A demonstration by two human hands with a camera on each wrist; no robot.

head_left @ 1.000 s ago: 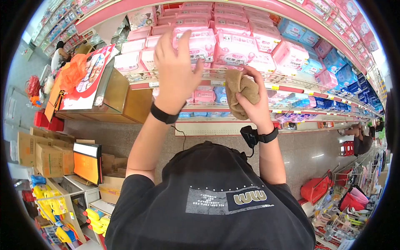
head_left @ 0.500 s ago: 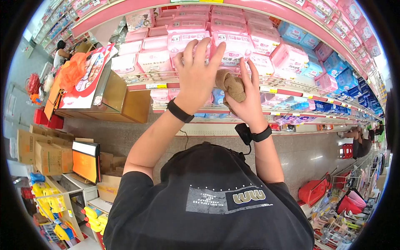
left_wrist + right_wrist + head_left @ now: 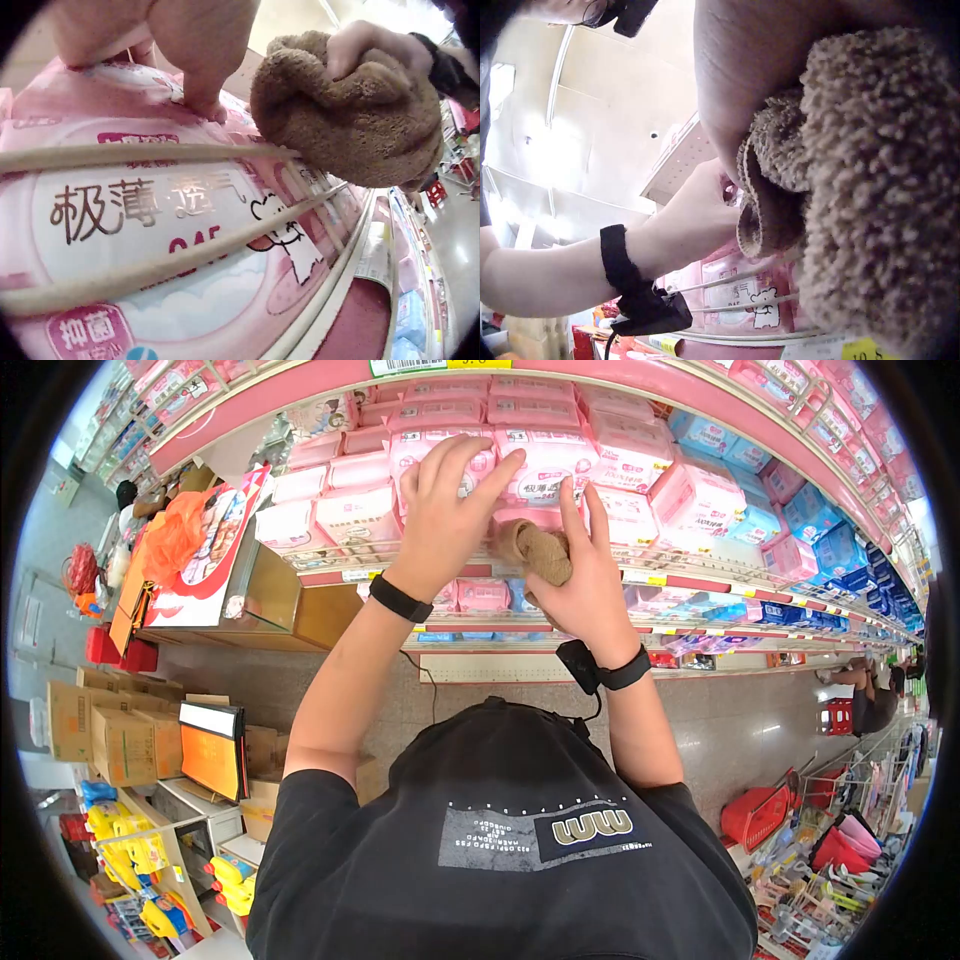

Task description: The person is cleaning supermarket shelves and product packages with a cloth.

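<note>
My left hand (image 3: 437, 525) lies over the front row of pink packages (image 3: 548, 460), fingers bent and thumb spread toward the right. In the left wrist view its fingers (image 3: 202, 82) touch the top of a package (image 3: 150, 210) behind the wire rail. My right hand (image 3: 592, 588) grips a bunched brown cloth (image 3: 545, 553) at the shelf's front edge, its index and middle fingers pointing up at the packages. From the right wrist, the fluffy cloth (image 3: 885, 187) covers much of the view, with my left hand (image 3: 686, 217) beyond it.
A wire rail (image 3: 700, 550) runs along the shelf front, above lower shelves of packs. Blue packages (image 3: 805, 510) stand to the right. At the left are a counter with an orange bag (image 3: 172, 540) and cardboard boxes (image 3: 125, 745). A red basket (image 3: 752, 815) lies behind, right.
My left hand has moved from above the packages down onto them, first right, then slightly back left. My right hand has moved left with the cloth, closer to my left hand.
</note>
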